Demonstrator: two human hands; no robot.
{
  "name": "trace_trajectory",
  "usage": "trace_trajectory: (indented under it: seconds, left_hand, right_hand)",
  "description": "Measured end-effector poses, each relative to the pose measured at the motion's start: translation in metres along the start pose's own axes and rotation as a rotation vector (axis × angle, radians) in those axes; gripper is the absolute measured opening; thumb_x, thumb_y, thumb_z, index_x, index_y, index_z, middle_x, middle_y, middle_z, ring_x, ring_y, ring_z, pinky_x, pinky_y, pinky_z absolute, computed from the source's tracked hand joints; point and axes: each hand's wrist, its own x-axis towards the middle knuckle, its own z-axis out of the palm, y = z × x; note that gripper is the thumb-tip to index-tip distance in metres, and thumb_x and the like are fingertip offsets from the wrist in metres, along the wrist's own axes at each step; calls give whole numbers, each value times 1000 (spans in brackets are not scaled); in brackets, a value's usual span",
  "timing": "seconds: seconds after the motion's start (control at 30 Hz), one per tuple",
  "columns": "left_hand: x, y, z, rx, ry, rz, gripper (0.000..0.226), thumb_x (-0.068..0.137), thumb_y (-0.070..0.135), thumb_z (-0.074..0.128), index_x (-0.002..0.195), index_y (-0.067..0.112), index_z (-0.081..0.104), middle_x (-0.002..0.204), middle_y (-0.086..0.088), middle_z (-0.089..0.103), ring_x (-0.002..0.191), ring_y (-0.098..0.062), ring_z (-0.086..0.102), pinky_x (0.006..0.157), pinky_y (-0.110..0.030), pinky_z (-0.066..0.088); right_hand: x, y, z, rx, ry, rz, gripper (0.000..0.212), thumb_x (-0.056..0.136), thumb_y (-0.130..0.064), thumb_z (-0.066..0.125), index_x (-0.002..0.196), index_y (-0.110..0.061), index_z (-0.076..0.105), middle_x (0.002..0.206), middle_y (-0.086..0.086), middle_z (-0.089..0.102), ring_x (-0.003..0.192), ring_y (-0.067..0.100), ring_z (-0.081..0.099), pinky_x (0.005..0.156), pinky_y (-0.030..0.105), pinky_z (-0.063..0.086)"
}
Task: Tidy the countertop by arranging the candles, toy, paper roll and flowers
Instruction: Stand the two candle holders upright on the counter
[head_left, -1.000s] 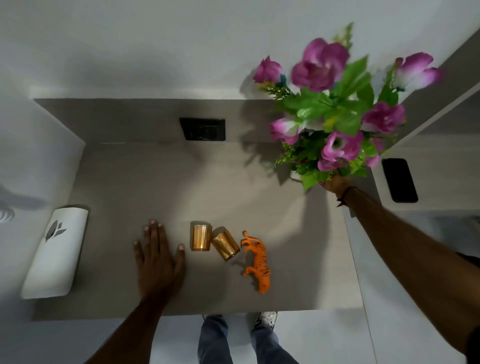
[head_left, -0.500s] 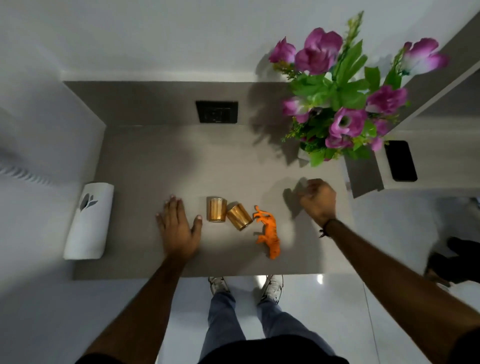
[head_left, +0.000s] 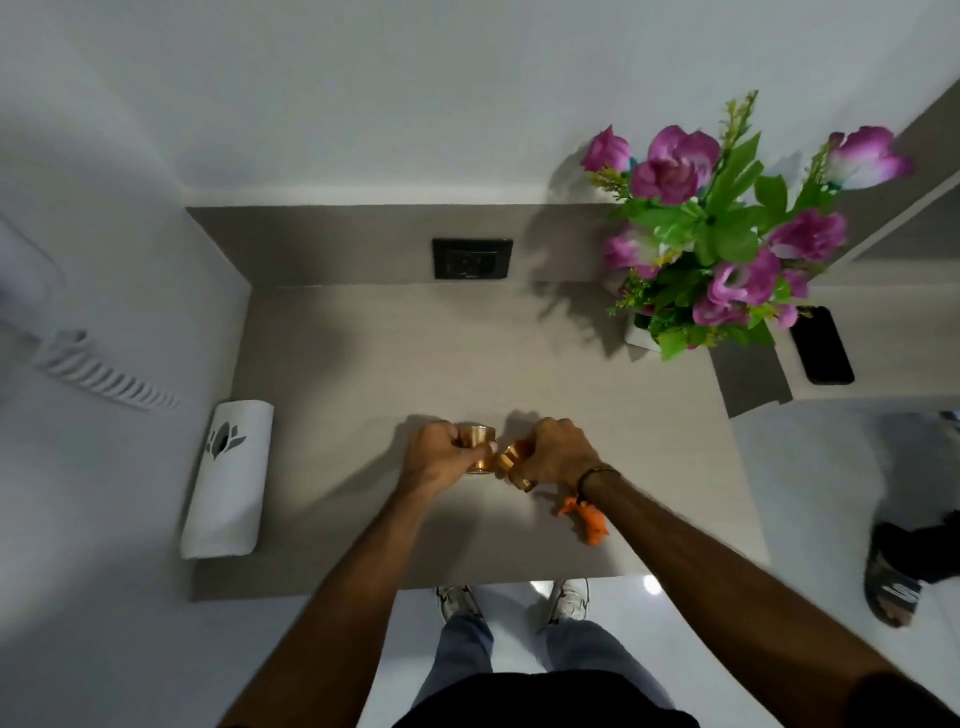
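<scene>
Two gold candle holders sit side by side at the middle of the grey countertop (head_left: 415, 353). My left hand (head_left: 434, 457) is closed around the left candle (head_left: 477, 435). My right hand (head_left: 558, 454) grips the right candle (head_left: 511, 460), which leans to one side. An orange toy tiger (head_left: 589, 519) lies just under my right wrist, partly hidden by the forearm. The white paper roll (head_left: 231, 478) lies on its side at the counter's left edge. Purple flowers (head_left: 722, 244) in a white pot stand at the back right corner.
A black wall socket (head_left: 472, 258) is set in the backsplash. A black phone (head_left: 822, 344) lies on the higher ledge at the right. Walls close the counter at the left and back. Another person's sandalled foot (head_left: 893, 577) stands on the floor at the right.
My right hand let go of the flower pot at the back right and came down to the candles. My left hand slid right from the bare counter. Both closed on a candle.
</scene>
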Motion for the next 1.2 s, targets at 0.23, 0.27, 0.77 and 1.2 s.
trace_trajectory:
  seconds: [0.23, 0.27, 0.77, 1.2]
  left_hand:
    - [27, 14, -24, -138, 136, 85, 22, 75, 19, 92, 93, 20, 79, 96, -9, 84, 84, -24, 78, 83, -35, 65]
    - [35, 20, -29, -164, 182, 134, 22, 76, 14, 89, 93, 17, 77, 97, -15, 83, 91, -32, 79, 88, -45, 66]
    - [91, 47, -37, -170, 468, 307, 48, 76, 3, 89, 118, 7, 66, 125, -11, 71, 112, -31, 72, 93, -52, 64]
    - [-13, -69, 35, 693, 300, 568, 94, 102, 68, 30, 168, 1, 18, 179, -21, 18, 167, -40, 16, 134, -62, 21]
  right_hand:
    - [32, 3, -25, 299, 151, 96, 37, 54, -51, 74, 76, -21, 73, 76, -4, 72, 84, 19, 70, 67, 23, 50]
    - [40, 0, -31, 331, 242, 79, 43, 57, -52, 71, 82, -18, 74, 82, 0, 74, 89, 23, 71, 73, 26, 52]
    - [116, -19, -48, 558, 483, -10, 65, 65, -29, 90, 124, -20, 64, 119, 3, 72, 113, 24, 67, 96, 38, 57]
    - [2, 58, -15, 328, 525, 66, 54, 74, -36, 78, 122, -14, 65, 110, 6, 69, 99, 25, 67, 85, 37, 56]
